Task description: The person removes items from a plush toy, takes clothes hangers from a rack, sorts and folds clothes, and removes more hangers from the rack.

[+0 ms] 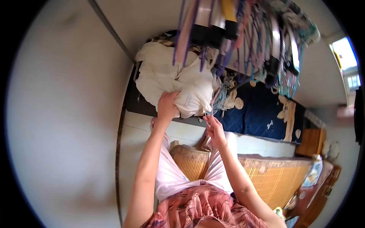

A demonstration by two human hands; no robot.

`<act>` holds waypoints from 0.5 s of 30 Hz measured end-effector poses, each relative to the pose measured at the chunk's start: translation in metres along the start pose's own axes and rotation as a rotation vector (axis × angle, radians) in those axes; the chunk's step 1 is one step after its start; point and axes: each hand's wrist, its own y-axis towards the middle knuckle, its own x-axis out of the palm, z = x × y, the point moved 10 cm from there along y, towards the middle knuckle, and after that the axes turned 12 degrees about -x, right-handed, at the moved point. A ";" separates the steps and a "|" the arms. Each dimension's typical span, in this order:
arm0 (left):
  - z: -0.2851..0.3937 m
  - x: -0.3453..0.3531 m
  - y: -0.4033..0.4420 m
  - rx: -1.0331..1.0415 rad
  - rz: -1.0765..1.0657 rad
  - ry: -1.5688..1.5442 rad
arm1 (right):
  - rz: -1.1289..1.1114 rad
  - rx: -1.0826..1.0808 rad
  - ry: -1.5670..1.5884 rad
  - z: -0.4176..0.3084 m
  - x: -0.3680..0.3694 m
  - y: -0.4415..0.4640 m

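A large heap of white cloth [152,76], which looks like a garment, lies bunched up in front of me. My left hand [167,105] grips its near edge, with the fingertips partly hidden in the folds. Just right of the cloth, my right hand [216,131] pinches the end of a thin pink piece [215,98] that looks like part of a clothes hanger. This piece runs up beside the cloth's right edge.
Many clothes hangers [262,41] hang overhead, close above the cloth. A dark blue quilted mat [247,110] with cartoon animals lies to the right. I sit on a bamboo-matted bed [273,178]. A pale wall panel [68,114] stands on the left, a wooden box [310,141] at right.
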 end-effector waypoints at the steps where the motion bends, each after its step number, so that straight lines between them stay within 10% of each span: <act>1: 0.015 -0.007 -0.013 0.036 0.006 0.004 | -0.042 -0.007 0.085 0.000 0.005 -0.005; 9: 0.125 0.031 -0.160 0.340 -0.255 -0.074 | 0.166 0.278 0.302 0.023 -0.020 -0.077; 15: 0.157 0.044 -0.236 0.433 -0.427 -0.100 | 0.187 0.071 0.170 -0.017 -0.075 -0.148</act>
